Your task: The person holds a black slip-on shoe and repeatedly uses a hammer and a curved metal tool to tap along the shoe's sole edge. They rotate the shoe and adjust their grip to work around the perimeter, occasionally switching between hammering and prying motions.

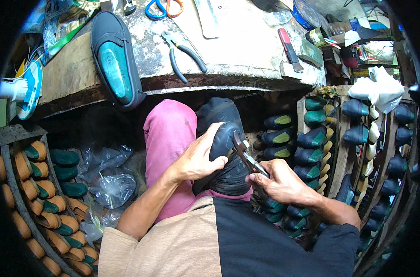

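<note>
My left hand (pixel 198 159) is wrapped round a black shoe (pixel 221 140), holding it over my dark-clad right knee. My right hand (pixel 283 181) grips the handles of metal pincers (pixel 252 161). Their head lies against the right side of the shoe; whether the jaws pinch its edge is too small to tell. On the bench ahead, a black loafer (pixel 135 76) with a green insole sits at the left edge. Dark-handled cutting pliers (pixel 184 54) lie near the front edge.
The worn bench (pixel 247 60) carries scissors (pixel 160 13), a red-handled knife (pixel 289 50) and a grey-green block (pixel 309 51). Racks of tan shoes (pixel 39 184) stand left, racks of dark shoes (pixel 309 154) right. Clear plastic bags (pixel 113 187) lie beside my left leg. A white bag (pixel 378 90) tops the right rack.
</note>
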Demonstrator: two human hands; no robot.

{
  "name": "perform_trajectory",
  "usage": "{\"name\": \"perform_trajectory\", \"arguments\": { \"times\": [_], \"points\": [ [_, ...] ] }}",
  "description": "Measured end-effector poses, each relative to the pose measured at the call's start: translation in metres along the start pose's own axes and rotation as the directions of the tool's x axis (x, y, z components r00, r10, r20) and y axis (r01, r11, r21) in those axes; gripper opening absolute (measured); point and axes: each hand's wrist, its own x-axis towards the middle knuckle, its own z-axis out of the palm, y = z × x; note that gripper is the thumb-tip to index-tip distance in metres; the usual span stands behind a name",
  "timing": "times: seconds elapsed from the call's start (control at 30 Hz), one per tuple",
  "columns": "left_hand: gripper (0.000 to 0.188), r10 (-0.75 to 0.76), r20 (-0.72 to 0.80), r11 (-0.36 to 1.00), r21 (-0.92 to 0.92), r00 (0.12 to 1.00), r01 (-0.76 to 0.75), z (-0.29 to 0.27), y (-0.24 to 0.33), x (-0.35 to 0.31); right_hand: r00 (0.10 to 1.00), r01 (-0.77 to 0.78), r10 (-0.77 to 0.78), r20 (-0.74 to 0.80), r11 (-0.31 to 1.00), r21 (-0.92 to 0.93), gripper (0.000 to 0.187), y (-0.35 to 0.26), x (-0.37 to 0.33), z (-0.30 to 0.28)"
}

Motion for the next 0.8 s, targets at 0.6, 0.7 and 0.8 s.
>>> {"name": "perform_trajectory", "arguments": {
  "times": [0.6, 0.7, 0.8],
  "points": [
    [0.036, -0.226, -0.218, 0.951, -0.26, 0.949, 0.167, 0.034, 0.04, -0.002, 0.874, 0.321, -0.378, -0.306, 0.921, -0.221, 0.024, 0.034, -0.013, 0.074],
    [0.036, -0.233, -0.265, 0.969, -0.148, 0.936, 0.2, 0.047, 0.047, -0.005, 0.867, 0.349, -0.398, -0.3, 0.914, -0.207, 0.025, 0.043, -0.024, 0.076],
    [0.035, -0.019, -0.296, 0.989, 0.137, 0.955, 0.062, 0.058, 0.049, -0.005, 0.992, 0.12, -0.125, -0.002, 0.954, 0.274, 0.03, 0.065, -0.044, 0.076]
  ]
}}
